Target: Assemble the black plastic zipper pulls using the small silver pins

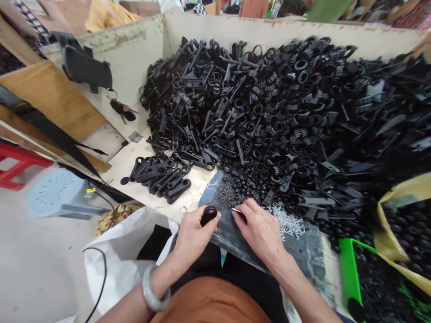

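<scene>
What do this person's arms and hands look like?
The left hand and right hand wear no gloves. The left arm has a smooth, rounded, pale grey-green bangle at the wrist. The right arm shows no bangle.

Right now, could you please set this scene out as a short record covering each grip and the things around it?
Left grip: closed on a black rounded part
Right grip: pinching a small pale-tipped item, exact kind unclear
Beyond the hands: small dark pieces
Beside the right hand: small silvery pieces
Farther left: group of black handles
Behind: large heap of black parts
Far right: green bin
</scene>
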The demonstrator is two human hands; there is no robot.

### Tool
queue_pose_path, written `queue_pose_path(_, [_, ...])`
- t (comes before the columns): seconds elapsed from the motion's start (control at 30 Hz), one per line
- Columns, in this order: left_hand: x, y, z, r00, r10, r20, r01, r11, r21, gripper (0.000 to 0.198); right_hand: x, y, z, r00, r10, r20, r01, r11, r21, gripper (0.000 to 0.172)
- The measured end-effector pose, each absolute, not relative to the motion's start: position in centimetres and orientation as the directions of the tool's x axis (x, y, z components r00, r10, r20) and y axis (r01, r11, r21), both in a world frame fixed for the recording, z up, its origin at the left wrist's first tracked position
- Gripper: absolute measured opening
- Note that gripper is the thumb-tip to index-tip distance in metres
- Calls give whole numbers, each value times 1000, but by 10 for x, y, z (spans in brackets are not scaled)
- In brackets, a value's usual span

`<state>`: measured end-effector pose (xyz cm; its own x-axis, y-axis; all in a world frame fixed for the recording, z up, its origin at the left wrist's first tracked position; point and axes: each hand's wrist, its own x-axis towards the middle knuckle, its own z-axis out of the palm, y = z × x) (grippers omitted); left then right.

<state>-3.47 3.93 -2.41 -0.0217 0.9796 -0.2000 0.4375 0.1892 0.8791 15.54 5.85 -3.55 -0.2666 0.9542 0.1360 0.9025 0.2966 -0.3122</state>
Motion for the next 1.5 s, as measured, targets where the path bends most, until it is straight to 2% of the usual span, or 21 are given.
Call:
queue_pose_path(0.1, [-34, 36, -18, -35, 936, -350, 143, 351, 925, 27, 159, 58, -31, -268, 954, 132, 819, 298, -490, 15])
queue_pose_path(0.2, [-27, 35, -15, 30, 886, -463, -67, 464, 883, 32, 165, 53, -22, -304, 939, 161, 632, 325, -704, 12])
queue_pose_path(0.27, [-24, 33, -14, 77, 858, -508, -162, 513, 843, 35, 166, 50, -15, -334, 917, 219, 543, 378, -750, 13])
queue_pose_path(0.37, [-22, 31, -12, 134, 833, -537, -252, 553, 794, 39, 166, 45, -6, -380, 872, 307, 503, 474, -723, 14])
queue_pose_path(0.5, [-24, 26, -9, 173, 825, -539, -283, 565, 775, 40, 162, 44, -2, -428, 835, 346, 525, 541, -657, 16])
queue_pose_path(0.73, [-21, 21, -9, 124, 820, -559, -307, 567, 764, 40, 159, 42, 0, -457, 807, 373, 547, 586, -598, 17])
queue_pose_path(0.83, [-19, 21, -9, 119, 831, -544, -281, 553, 784, 39, 160, 39, -1, -437, 830, 347, 533, 550, -643, 17])
queue_pose_path(0.93, [-18, 21, -9, 144, 849, -508, -240, 528, 815, 39, 160, 34, -3, -389, 876, 285, 491, 459, -741, 16])
queue_pose_path(1.0, [-15, 21, -9, 142, 848, -511, -287, 529, 799, 40, 158, 30, -6, -326, 910, 258, 451, 389, -803, 14])
queue_pose_path(1.1, [-9, 21, -8, 175, 794, -583, -456, 590, 667, 40, 155, 24, -9, -194, 949, 247, 421, 308, -853, 12])
queue_pose_path(1.17, [-5, 21, -7, 243, 707, -664, -562, 660, 498, 44, 155, 22, -11, -151, 953, 262, 430, 302, -851, 12])
queue_pose_path(1.27, [-1, 24, -5, 351, 580, -735, -615, 735, 286, 49, 159, 22, -14, -166, 938, 305, 446, 347, -825, 13])
queue_pose_path(1.37, [1, 25, -2, 416, 544, -729, -602, 766, 228, 41, 164, 24, -15, -187, 924, 334, 460, 383, -801, 12])
queue_pose_path(1.5, [3, 24, 2, 428, 565, -705, -581, 770, 265, 37, 168, 25, -17, -207, 926, 315, 499, 377, -780, 8])
